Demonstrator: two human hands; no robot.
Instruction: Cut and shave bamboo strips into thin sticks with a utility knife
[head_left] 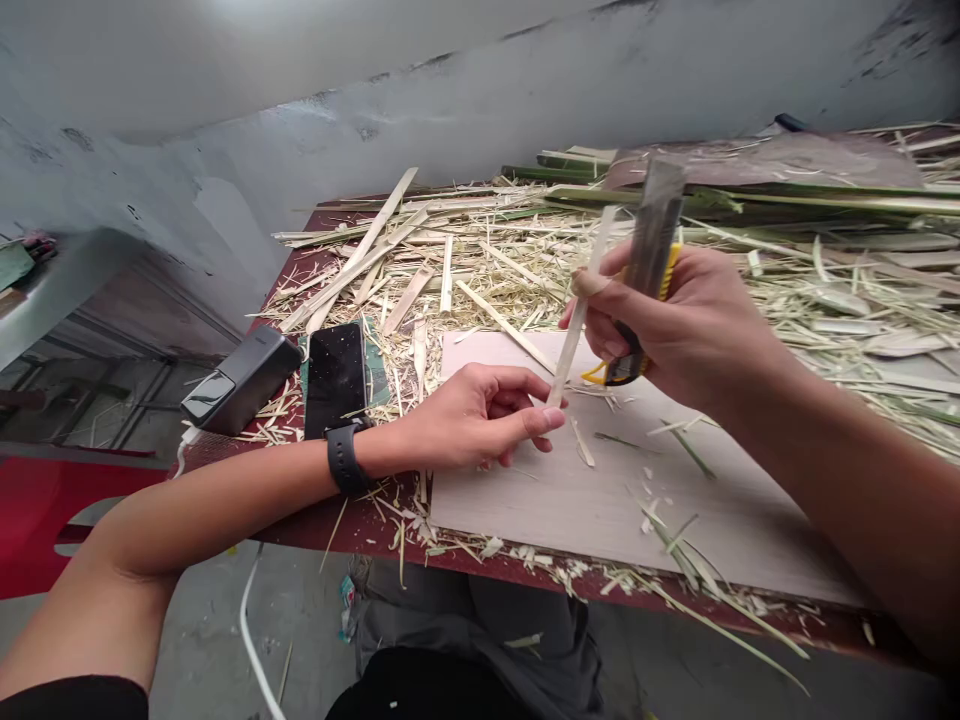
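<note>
My left hand (502,415) pinches the lower end of a thin pale bamboo strip (574,335) between thumb and fingertips. The strip stands tilted, its top leaning right. My right hand (645,310) is wrapped round a yellow and black utility knife (651,260), its broad blade pointing up. The thumb and a finger of that same hand also grip the strip near its upper part. Below both hands lies a pale wooden board (510,500) with a few shavings and green slivers on it.
Bamboo strips and shavings (480,260) cover the back of the dark red table (300,525). Beside my left forearm lie a black phone (335,370) and a dark power bank (240,380). Long green bamboo pieces (825,200) lie at the back right. A red stool (67,510) stands left.
</note>
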